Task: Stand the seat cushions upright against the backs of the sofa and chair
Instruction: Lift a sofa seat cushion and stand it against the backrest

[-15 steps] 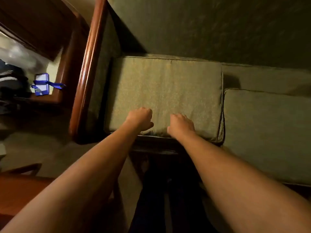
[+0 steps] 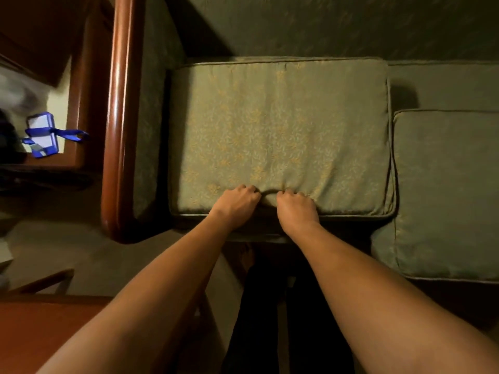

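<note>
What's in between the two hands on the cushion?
Head view: a small bunched-up fold of the seat cushion sits between the left hand and right hand.

I see an olive-green seat cushion with a faint golden leaf pattern, a glossy reddish-brown wooden armrest, and a blue-and-white box with blue ribbon.

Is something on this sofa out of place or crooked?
Yes. The left seat cushion sits further back than the right seat cushion, so their front edges do not line up. The left hand and right hand bunch its fabric into a fold.
</note>
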Demonstrator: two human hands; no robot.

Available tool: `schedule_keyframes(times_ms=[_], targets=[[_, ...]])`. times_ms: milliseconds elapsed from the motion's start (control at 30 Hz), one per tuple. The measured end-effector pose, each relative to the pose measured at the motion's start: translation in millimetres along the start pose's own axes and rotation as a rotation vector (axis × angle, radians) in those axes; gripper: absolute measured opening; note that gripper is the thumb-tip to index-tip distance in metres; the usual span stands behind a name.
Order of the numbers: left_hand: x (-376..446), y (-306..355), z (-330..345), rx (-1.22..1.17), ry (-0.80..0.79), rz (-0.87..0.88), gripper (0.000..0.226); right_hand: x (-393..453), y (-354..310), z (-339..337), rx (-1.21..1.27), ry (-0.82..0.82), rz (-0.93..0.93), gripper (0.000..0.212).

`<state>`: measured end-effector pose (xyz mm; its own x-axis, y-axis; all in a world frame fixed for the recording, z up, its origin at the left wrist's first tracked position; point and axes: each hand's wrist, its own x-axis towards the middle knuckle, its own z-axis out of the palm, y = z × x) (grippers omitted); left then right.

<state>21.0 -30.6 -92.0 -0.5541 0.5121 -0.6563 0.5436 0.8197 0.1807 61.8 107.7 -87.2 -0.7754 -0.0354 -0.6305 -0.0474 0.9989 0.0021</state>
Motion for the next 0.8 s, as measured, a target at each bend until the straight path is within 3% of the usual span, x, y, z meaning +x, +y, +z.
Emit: schedule_keyframes(times_ms=[233, 433, 800], targets=[[-27.4, -2.6, -75.5, -0.045, 0.049, 0.041, 0.029, -33.7, 12.9, -74.5, 0.063, 0.068, -0.047, 0.03], [-35.3, -21.1, -178.3, 0.018, 0.24, -0.009, 0.028, -33.0, 29.6, -168.1, 0.133, 0.227, -0.056, 0.028], [31.3, -58.5, -349.5, 0.056, 0.576, -0.23, 0.028, 70.2, 84.3, -339.6, 0.26, 0.486, -0.032, 0.033]])
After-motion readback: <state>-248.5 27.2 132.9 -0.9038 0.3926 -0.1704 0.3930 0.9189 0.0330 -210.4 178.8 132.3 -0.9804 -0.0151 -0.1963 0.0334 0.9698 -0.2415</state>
